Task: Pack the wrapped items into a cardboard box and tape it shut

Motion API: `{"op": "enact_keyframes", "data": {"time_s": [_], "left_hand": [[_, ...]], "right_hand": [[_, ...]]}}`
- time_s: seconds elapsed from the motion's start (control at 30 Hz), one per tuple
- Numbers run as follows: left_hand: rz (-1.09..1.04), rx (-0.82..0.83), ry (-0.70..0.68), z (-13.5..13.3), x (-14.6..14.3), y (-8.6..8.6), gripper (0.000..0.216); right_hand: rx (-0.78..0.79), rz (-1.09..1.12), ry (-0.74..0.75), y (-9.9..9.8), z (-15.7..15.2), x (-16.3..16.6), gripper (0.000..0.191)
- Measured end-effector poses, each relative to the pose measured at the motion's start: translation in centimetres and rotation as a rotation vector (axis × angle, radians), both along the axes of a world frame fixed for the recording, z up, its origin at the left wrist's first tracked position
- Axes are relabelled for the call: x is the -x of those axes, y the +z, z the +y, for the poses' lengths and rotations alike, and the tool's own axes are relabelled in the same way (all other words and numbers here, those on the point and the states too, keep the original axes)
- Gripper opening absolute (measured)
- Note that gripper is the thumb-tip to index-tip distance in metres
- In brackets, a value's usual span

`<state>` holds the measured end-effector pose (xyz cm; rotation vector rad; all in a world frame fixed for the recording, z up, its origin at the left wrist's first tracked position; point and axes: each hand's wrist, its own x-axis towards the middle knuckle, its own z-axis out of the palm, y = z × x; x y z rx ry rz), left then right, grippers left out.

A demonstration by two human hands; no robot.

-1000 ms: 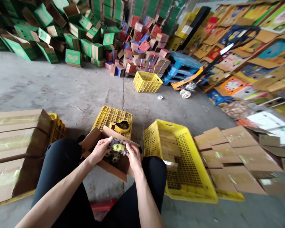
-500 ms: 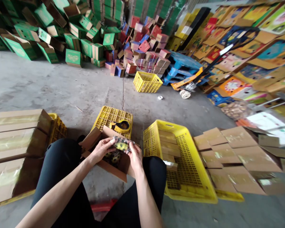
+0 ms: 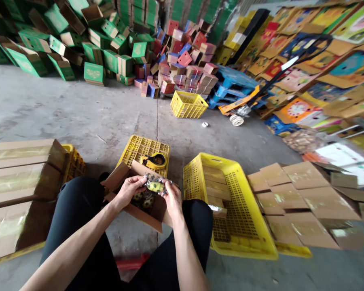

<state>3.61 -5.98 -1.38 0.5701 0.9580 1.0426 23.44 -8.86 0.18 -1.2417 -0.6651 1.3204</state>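
Note:
Both my hands hold a small clear packet with a yellow item inside (image 3: 155, 185) over an open brown cardboard box (image 3: 130, 204) that rests between my knees. My left hand (image 3: 129, 190) pinches the packet's left end, my right hand (image 3: 171, 199) grips its right end. More dark and yellow packets lie inside the box, below the held one. A yellow tape dispenser (image 3: 154, 161) lies on an upturned yellow crate (image 3: 138, 148) just beyond the box.
A yellow crate with flat cardboard pieces (image 3: 230, 204) stands to my right, with taped brown boxes (image 3: 303, 198) beyond it. Taped cartons (image 3: 18, 178) sit at my left. Green, red and colourful boxes pile up at the back, near another yellow crate (image 3: 188, 104) and a pallet jack (image 3: 245, 106).
The packet rose a little from the box mouth and turned flatter between my hands; since half a second ago hardly anything has moved.

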Motion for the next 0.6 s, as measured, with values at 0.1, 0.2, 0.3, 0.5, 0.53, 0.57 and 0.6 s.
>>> {"op": "enact_keyframes", "data": {"time_s": [0.1, 0.2, 0.3, 0.5, 0.53, 0.57, 0.6], "left_hand": [[0.002, 0.002, 0.009, 0.04, -0.02, -0.12, 0.05], [0.006, 0.0, 0.006, 0.07, -0.01, -0.19, 0.049], [0.01, -0.005, -0.002, 0.07, 0.03, -0.2, 0.046], [0.024, -0.011, -0.007, 0.05, 0.13, -0.17, 0.046], [0.027, -0.011, -0.007, 0.06, 0.14, -0.18, 0.047], [0.03, -0.011, -0.009, 0.07, 0.15, -0.2, 0.048], [0.034, -0.009, -0.011, 0.08, 0.14, -0.23, 0.048]], "right_hand": [[0.0, 0.004, 0.004, -0.05, -0.01, 0.01, 0.04], [-0.003, 0.004, 0.011, -0.09, -0.03, 0.0, 0.04], [-0.008, 0.01, 0.017, -0.11, -0.04, 0.01, 0.04], [0.005, 0.034, 0.027, -0.25, 0.04, 0.05, 0.043], [0.014, 0.035, 0.026, -0.3, 0.05, 0.06, 0.043], [0.024, 0.034, 0.022, -0.35, 0.05, 0.06, 0.043], [0.033, 0.031, 0.019, -0.41, 0.04, 0.04, 0.043]]}}
